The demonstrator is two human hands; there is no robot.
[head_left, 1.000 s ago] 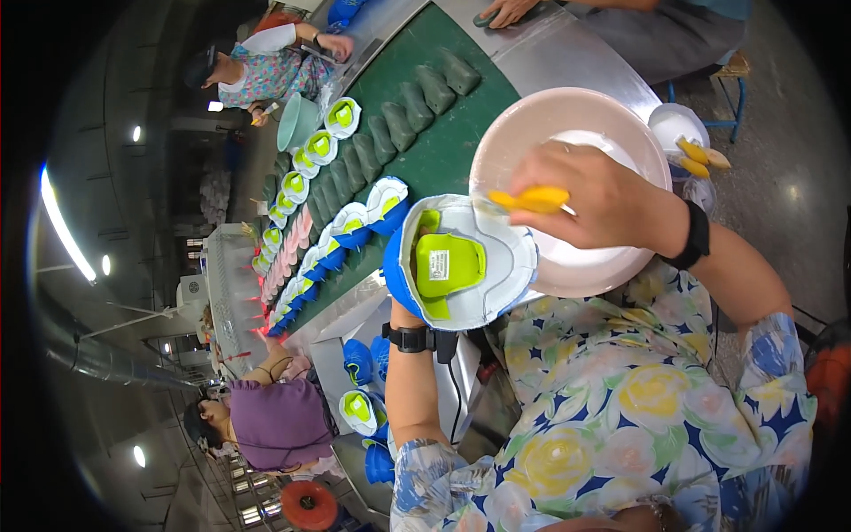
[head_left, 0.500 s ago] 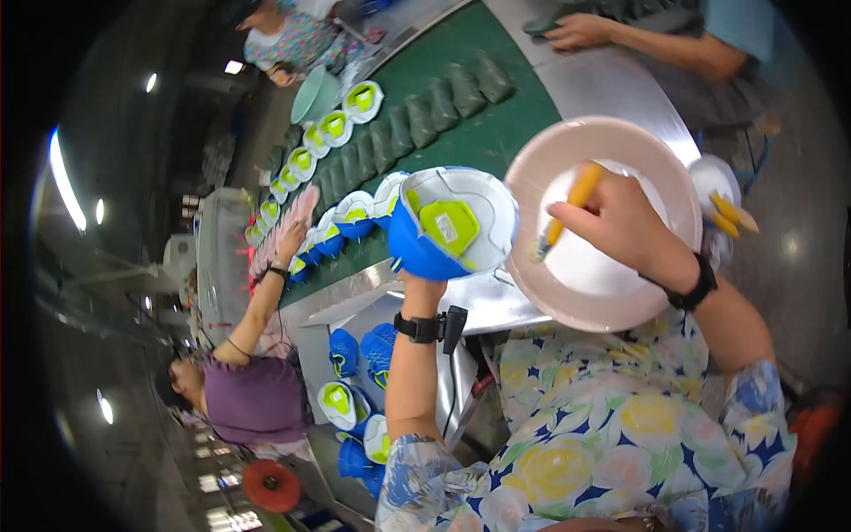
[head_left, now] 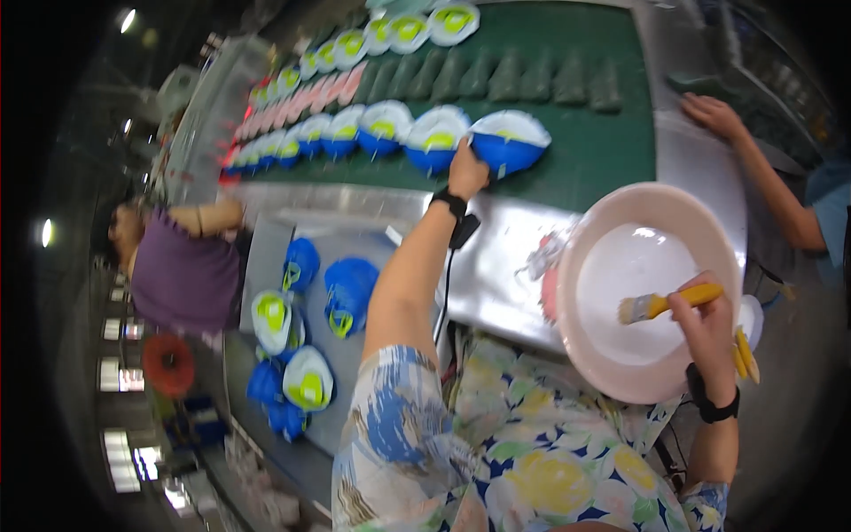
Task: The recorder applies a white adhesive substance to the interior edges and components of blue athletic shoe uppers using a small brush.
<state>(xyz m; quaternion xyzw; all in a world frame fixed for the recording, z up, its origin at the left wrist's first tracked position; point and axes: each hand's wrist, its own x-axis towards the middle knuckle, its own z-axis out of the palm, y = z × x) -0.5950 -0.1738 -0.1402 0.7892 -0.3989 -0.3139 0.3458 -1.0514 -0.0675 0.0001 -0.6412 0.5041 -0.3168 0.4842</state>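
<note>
On the green conveyor belt (head_left: pixel 612 146), my left hand (head_left: pixel 468 170) is stretched forward, its fingers closed at the edge of a blue shoe upper (head_left: pixel 514 152). That upper has a white underside turned up, with a yellow-green patch inside, and sits at the near-right end of a row of similar uppers (head_left: pixel 432 158). My right hand (head_left: pixel 706 332) grips a paintbrush (head_left: pixel 656 306) by its yellow handle. The pale bristles hang over a pinkish basin (head_left: pixel 576 266) that contains white liquid (head_left: pixel 620 341).
Dark green foot-shaped pieces (head_left: pixel 505 75) and pink ones (head_left: pixel 310 93) line the belt's middle. More blue uppers (head_left: pixel 350 288) lie in a grey tray (head_left: pixel 390 257) at left. One co-worker (head_left: pixel 182 270) is at left; another's arm (head_left: pixel 780 186) reaches in at right.
My left hand has carried the blue upper from beside the basin forward onto the belt. My right hand has drawn back towards me, the brush now lying more level. The view has turned.
</note>
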